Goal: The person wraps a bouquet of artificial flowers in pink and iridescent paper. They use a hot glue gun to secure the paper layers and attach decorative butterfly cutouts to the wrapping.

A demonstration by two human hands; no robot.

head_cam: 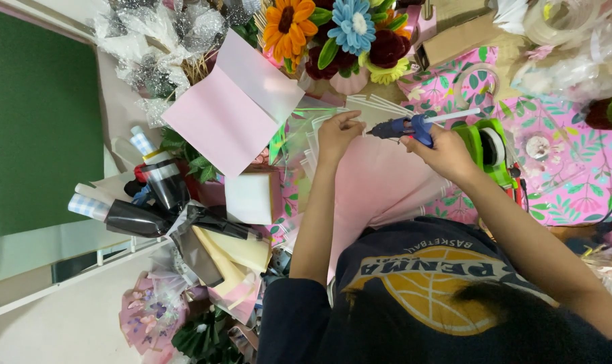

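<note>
My right hand [443, 154] grips a blue hot glue gun [403, 127] with a white glue stick poking out of its back, the nozzle pointing left. Its tip sits near the top edge of a pale pink wrapping sheet [380, 182] that lies in front of me. My left hand [335, 135] pinches the top of that sheet and the white sheets stacked under it, just left of the nozzle.
A vase of knitted flowers [339, 37] stands behind the sheets. A folded pink paper [228, 108] lies to the left, a green tape dispenser [488, 145] to the right on a pink leaf-patterned cloth [575, 168]. Paper rolls [127, 212] and wrapped bouquets [151, 317] crowd the left.
</note>
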